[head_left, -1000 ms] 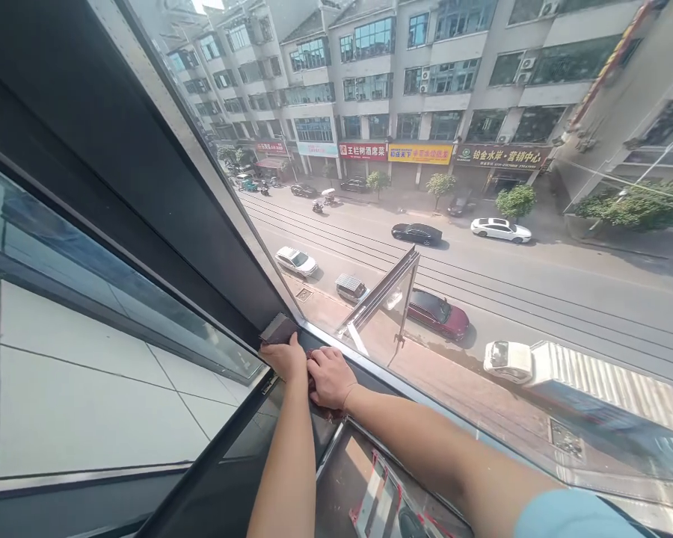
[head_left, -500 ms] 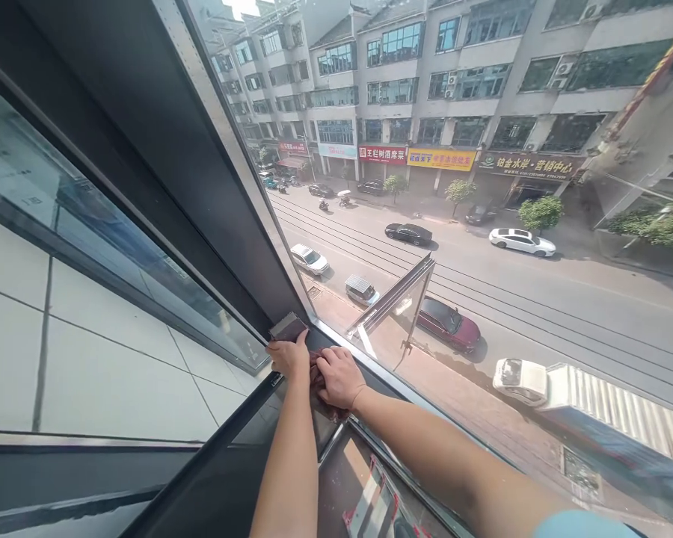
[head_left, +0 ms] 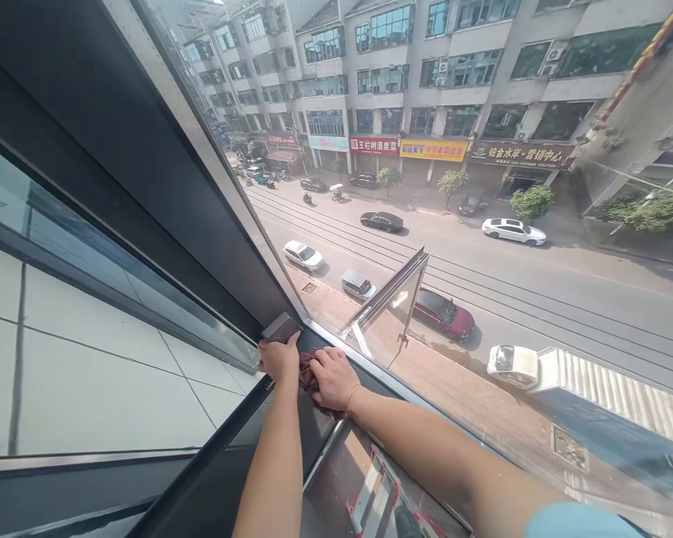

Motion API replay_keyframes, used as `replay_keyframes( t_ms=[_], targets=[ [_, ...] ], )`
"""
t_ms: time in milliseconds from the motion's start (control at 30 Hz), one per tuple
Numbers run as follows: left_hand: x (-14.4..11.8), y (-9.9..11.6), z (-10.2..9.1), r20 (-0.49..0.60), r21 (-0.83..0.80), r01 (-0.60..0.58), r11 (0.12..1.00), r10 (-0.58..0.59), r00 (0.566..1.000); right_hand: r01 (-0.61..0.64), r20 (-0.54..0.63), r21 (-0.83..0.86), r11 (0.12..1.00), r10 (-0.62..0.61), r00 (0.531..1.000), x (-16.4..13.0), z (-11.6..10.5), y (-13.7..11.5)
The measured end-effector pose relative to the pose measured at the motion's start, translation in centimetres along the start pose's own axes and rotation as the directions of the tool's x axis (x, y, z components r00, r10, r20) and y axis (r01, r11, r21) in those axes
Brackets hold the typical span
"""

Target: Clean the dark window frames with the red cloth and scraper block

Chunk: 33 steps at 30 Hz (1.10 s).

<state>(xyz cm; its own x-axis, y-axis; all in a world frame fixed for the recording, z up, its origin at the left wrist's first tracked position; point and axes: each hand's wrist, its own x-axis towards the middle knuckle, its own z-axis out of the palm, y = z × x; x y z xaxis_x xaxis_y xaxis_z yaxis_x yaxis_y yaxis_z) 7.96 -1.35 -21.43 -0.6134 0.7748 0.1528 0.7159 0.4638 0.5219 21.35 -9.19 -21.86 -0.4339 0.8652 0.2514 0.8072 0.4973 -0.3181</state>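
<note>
**Window corner high over the street: cloth now showing between the hands**

Street far below through the slanted glass [head_left: 482, 246], with a red car [head_left: 443, 314] and an open sash [head_left: 389, 295] jutting out under the pane. Down at the meeting of dark frame [head_left: 213, 246] and sill [head_left: 319, 437], both bare arms stretched forward.

Left hand [head_left: 280, 360] curled, fingertips pushed against a small grey-brown block [head_left: 281, 327] wedged in the very corner; holds the same spot as half a second ago. Right hand [head_left: 332, 378] fingers together and bent, pressing down on a dark red cloth [head_left: 307, 373] that lies on the sill just beside the left hand. Sits a touch further from the left hand than before, so more of the cloth shows in the gap where the knuckles almost met earlier. Cannot tell whether pinched or merely pressed flat.

Reads as a small rubbing stroke along the sill, block untouched by the cloth, corner still being worked rather than finished
</note>
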Motion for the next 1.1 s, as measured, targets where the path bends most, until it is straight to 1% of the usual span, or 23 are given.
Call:
replay_keyframes(
  t_ms=[100,167,233,333,367,433,533,600,767,867,967,1100],
  targets=[
    [0.4,-2.2,-1.4,0.04,0.016,0.019,1.0,-0.02,0.999,-0.002,-0.017,0.002,1.0,0.002,1.0,0.0,0.1,0.0],
    [0.4,-2.7,-1.8,0.048,0.036,0.019,0.999,-0.021,0.999,-0.005,-0.027,-0.003,1.0,0.005,1.0,-0.1,0.1,0.0],
    [0.2,-1.8,-1.4,0.037,0.051,0.003,0.999,-0.005,0.999,-0.006,-0.027,-0.006,1.0,0.006,1.0,-0.1,0.1,0.0],
    [-0.3,0.5,-0.1,0.013,0.048,-0.024,0.999,0.023,1.0,-0.015,-0.007,-0.005,1.0,0.015,1.0,-0.1,-0.1,0.1],
    [-0.4,0.9,0.1,0.012,0.045,-0.031,0.999,0.031,0.999,-0.017,0.0,-0.003,1.0,0.017,1.0,-0.1,-0.1,0.1],
    [-0.4,0.8,-0.1,0.014,0.04,-0.032,0.999,0.032,0.999,-0.017,0.01,0.004,1.0,0.017,1.0,-0.1,-0.1,0.2],
    [-0.2,-0.7,-1.0,0.023,0.035,-0.014,0.999,0.013,1.0,-0.023,-0.004,0.008,1.0,0.023,1.0,-0.1,0.1,0.3],
    [-0.2,-1.1,-1.0,0.011,0.035,-0.006,0.999,0.006,1.0,-0.024,-0.018,0.0,1.0,0.024,1.0,0.0,0.2,0.3],
    [-0.3,0.9,0.2,-0.002,0.036,-0.062,0.997,0.062,0.998,-0.025,-0.022,-0.013,1.0,0.025,0.999,0.0,0.2,0.4],
    [-0.1,0.7,-0.2,0.018,0.029,-0.075,0.997,0.075,0.997,-0.021,-0.029,-0.01,1.0,0.021,0.999,-0.1,0.3,0.5],
    [-0.1,0.0,-0.5,0.02,0.023,-0.044,0.999,0.044,0.999,-0.014,-0.043,-0.012,1.0,0.014,0.999,-0.1,0.4,0.5],
    [-0.2,0.8,0.2,0.011,0.018,-0.027,0.999,0.027,1.0,-0.008,-0.037,-0.017,1.0,0.008,0.999,-0.1,0.4,0.5]
  ],
)
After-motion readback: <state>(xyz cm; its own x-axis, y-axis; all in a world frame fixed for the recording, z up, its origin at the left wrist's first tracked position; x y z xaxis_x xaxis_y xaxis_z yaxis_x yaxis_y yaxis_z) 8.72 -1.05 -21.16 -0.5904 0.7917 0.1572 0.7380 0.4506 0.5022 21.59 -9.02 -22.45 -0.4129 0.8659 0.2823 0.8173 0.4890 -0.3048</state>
